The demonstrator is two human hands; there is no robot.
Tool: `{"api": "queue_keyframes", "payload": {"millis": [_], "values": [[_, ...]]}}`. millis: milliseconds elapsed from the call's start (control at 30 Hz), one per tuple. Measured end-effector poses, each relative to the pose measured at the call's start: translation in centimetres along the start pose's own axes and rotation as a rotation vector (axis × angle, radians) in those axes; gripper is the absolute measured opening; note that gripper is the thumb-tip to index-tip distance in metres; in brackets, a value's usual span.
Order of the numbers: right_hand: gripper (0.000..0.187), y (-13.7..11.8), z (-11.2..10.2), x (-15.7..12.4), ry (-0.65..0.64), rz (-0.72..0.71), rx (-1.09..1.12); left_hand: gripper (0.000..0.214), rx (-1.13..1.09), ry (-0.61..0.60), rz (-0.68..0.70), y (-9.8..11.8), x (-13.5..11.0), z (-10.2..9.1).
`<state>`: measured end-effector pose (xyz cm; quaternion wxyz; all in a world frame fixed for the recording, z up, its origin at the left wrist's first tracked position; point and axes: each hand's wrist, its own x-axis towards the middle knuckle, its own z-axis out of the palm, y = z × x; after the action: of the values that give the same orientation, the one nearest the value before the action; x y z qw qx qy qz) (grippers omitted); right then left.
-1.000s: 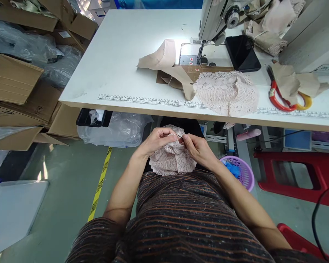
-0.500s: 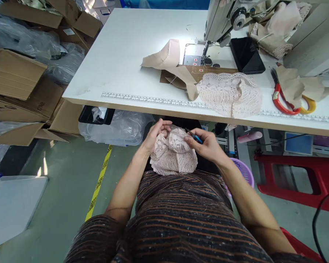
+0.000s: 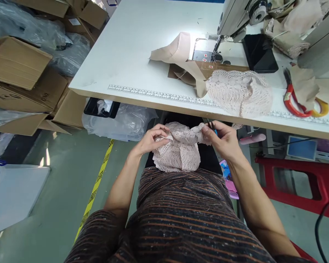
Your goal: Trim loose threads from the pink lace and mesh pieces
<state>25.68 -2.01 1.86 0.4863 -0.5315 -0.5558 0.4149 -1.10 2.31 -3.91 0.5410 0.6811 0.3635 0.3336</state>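
A piece of pale pink lace [image 3: 181,149] lies bunched on my lap, just below the table's front edge. My left hand [image 3: 150,139] pinches its left side, fingers closed on the fabric. My right hand [image 3: 223,140] grips the lace's right end, with a small blue-handled snipper [image 3: 213,128] tucked in the same fingers. The lace is stretched between both hands. More pink lace [image 3: 239,93] lies heaped on the white table [image 3: 131,54], next to a beige fabric band [image 3: 181,54] under the sewing machine [image 3: 235,16].
Red and yellow scissors [image 3: 301,106] and a black phone [image 3: 259,54] lie on the table at right. Cardboard boxes [image 3: 19,76] and plastic bags fill the left. A purple basket [image 3: 230,179] and red stool [image 3: 298,179] stand under the table at right.
My hands have moved apart and pulled the lace out sideways; the right hand rose towards the table edge. The view has shifted slightly left and down.
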Motion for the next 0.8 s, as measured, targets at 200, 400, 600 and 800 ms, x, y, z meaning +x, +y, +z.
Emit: {"api": "queue_keyframes", "payload": {"millis": [200, 400, 600, 800], "values": [[0.028, -1.4, 0.0, 1.5, 0.268, -0.161, -0.034, 0.022, -0.019, 0.047, -0.007, 3.6, 0.2, -0.9], [0.026, -1.4, 4.1, 2.6, 0.164, -0.177, 0.040, 0.034, -0.121, 0.094, -0.079, 7.9, 0.4, 0.5], [0.023, -0.4, 6.4, 1.9, -0.188, -0.112, 0.287, 0.016, -0.018, -0.033, -0.109, 10.3, 0.1, 0.8], [0.024, -0.5, 5.7, 1.2, -0.304, -0.130, 0.383, 0.015, 0.275, 0.093, 0.161, 10.6, 0.3, -0.3]]}}
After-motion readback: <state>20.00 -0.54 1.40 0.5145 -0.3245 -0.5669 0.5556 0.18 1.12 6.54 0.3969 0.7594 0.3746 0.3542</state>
